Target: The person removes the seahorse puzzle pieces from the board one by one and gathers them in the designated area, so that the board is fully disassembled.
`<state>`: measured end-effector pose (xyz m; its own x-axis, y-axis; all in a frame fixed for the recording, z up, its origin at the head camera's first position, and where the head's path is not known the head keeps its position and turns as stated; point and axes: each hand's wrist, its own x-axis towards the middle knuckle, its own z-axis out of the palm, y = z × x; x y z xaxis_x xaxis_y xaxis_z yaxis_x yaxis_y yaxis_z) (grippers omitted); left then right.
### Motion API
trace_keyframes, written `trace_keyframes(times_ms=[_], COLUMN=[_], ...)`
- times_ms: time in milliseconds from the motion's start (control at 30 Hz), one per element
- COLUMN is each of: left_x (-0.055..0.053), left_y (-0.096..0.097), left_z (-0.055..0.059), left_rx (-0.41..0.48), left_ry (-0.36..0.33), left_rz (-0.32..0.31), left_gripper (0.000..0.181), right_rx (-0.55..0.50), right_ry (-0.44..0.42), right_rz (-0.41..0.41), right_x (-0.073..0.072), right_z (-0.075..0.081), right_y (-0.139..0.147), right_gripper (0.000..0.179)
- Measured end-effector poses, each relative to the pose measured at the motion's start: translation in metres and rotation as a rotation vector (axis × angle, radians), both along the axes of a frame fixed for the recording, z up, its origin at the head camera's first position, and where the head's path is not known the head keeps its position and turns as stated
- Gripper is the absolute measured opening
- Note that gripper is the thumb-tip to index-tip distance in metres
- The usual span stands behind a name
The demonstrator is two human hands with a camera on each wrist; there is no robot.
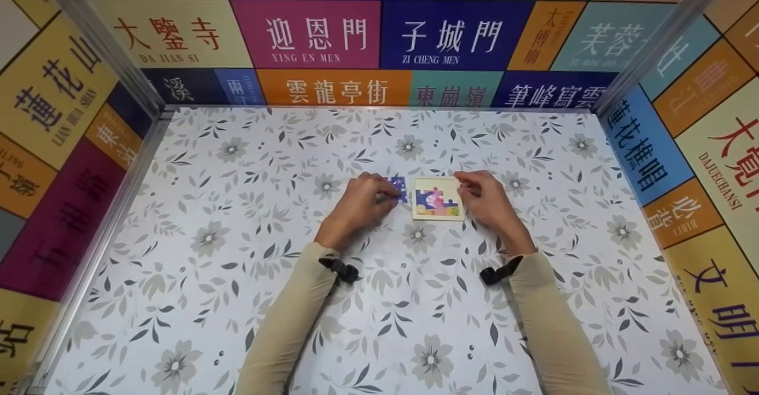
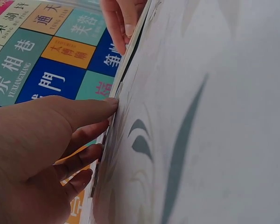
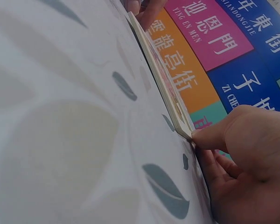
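In the head view a small square jigsaw tray (image 1: 437, 217) with a cream rim lies flat near the middle of the table. Joined pieces (image 1: 437, 200) in blue, pink and yellow fill its lower part, and its upper part shows bare cream base. To its left lie loose blue puzzle pieces (image 1: 398, 187), partly covered by my left hand (image 1: 363, 200). The left thumb and fingertips touch these pieces, fingers loosely bent in the left wrist view. My right hand (image 1: 489, 200) holds the tray at its upper right edge, with the thumb (image 3: 203, 138) against a corner.
A white tablecloth (image 1: 207, 294) with grey flowers and leaves covers the table. Panels (image 1: 323, 33) with large coloured lettering stand along the back and both sides. Each wrist wears a black strap with a small camera (image 1: 341, 268).
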<state>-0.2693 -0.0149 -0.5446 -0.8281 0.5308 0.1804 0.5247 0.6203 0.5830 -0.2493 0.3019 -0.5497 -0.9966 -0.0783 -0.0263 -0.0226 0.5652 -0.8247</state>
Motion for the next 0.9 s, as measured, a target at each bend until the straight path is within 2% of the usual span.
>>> trace_keyframes(times_ms=[267,433,600,733,900], left_x=[0.001,0.002,0.002,0.003,0.005], left_y=[0.000,0.008,0.022,0.036,0.052], left_z=[0.001,0.004,0.004,0.004,0.004], left_rx=[0.008,0.006,0.076,0.146,0.141], left_ry=[0.027,0.023,0.038,-0.007,-0.041], left_rz=[0.005,-0.004,-0.068,-0.133,-0.136], left_gripper=[0.022,0.023,0.024,0.028,0.032], right_rx=[0.004,0.001,0.001,0.002,0.013], right_ry=[0.036,0.037,0.037,0.035,0.044], right_rz=[0.020,0.019,0.015,0.005,0.002], right_x=[0.000,0.000,-0.001,-0.001,-0.001], right_z=[-0.002,-0.001,-0.001,-0.001,-0.001], right_y=[0.001,0.001,0.001,0.000,0.000], right_gripper=[0.041,0.041,0.041,0.041,0.040])
